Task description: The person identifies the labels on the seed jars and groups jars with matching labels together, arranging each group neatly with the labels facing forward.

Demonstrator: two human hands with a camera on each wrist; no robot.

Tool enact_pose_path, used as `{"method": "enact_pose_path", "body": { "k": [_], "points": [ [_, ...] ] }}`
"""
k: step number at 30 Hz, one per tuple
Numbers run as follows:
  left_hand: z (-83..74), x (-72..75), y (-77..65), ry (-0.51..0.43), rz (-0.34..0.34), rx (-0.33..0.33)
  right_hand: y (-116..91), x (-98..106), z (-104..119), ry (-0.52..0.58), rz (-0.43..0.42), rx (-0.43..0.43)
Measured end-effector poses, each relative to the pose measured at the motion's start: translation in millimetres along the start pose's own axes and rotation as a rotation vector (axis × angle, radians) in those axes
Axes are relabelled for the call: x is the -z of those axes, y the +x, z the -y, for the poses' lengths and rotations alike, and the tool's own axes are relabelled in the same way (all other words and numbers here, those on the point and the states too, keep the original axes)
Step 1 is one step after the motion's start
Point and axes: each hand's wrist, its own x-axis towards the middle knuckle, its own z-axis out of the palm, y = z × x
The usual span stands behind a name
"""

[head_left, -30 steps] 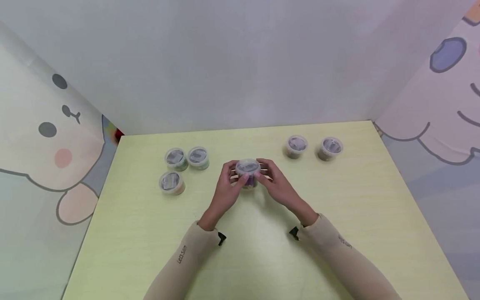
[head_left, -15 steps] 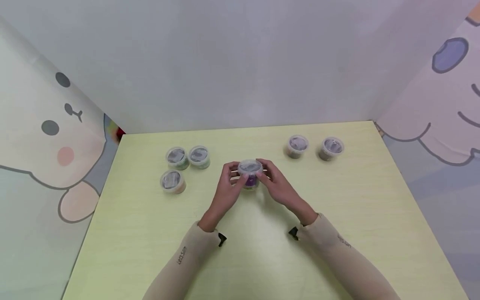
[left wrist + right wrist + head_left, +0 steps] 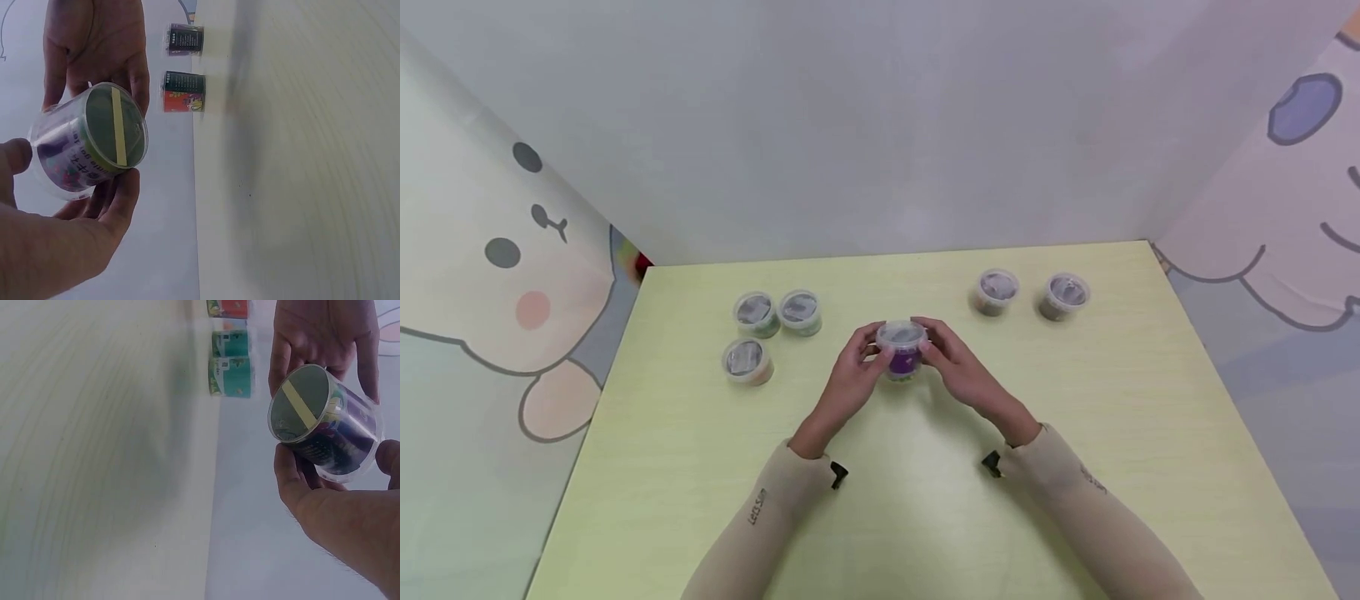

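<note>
A clear plastic tub [image 3: 904, 357] with a lid and a purple printed label is held above the table between both hands. My left hand [image 3: 853, 372] grips its left side, thumb at the front and fingers behind. From the right, my right hand [image 3: 961, 372] grips it the same way. In the left wrist view the tub [image 3: 87, 140] is tilted, and its base shows a pale yellow strip across a dark green bottom. The right wrist view shows the same base of the tub [image 3: 303, 403], with fingers of both hands around the wall.
On the pale yellow table [image 3: 895, 517], three similar lidded tubs stand at left: a back one [image 3: 756, 313], its neighbour [image 3: 801, 312] and a nearer one [image 3: 747, 361]. Two more, a tub [image 3: 997, 292] and another tub [image 3: 1064, 297], stand at back right. A grey-white wall [image 3: 880, 125] rises behind.
The tub has turned slightly between the hands, so more of its purple label faces the head camera. Both hands keep their hold in nearly the same place. The standing tubs have stayed put.
</note>
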Motion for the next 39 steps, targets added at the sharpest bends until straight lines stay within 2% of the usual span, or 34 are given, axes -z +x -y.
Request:
{"method": "enact_pose_path", "body": {
  "k": [4,9,14,18,23,29,36,39],
  "points": [
    [1.5,0.9,-0.2,0.009,0.000,-0.013,2,-1,-1,-0.017,-0.017,0.015],
    [3.0,0.4,-1.7,0.048,-0.065,-0.036,2,-4,-2,-0.035,-0.058,0.034],
    [3.3,-0.5,-4.7,0.065,-0.112,-0.032,3,-10,2,-0.042,-0.077,0.006],
    [2.5,-2.2,-7.3,0.059,-0.127,-0.022,5,-15,3,-0.087,-0.104,-0.019],
    [1.7,-0.1,-8.4,0.070,-0.114,-0.012,7,-17,2,-0.122,-0.097,-0.035],
    [1.1,6.6,-7.2,0.068,-0.102,-0.013,5,-13,4,-0.067,-0.040,-0.068],
    [3.3,10.9,-5.8,0.019,-0.009,0.046,5,-10,4,-0.018,0.026,-0.052],
    [4.3,10.8,-6.3,0.009,0.008,0.047,5,-9,5,-0.007,0.029,-0.049]
  ]
}}
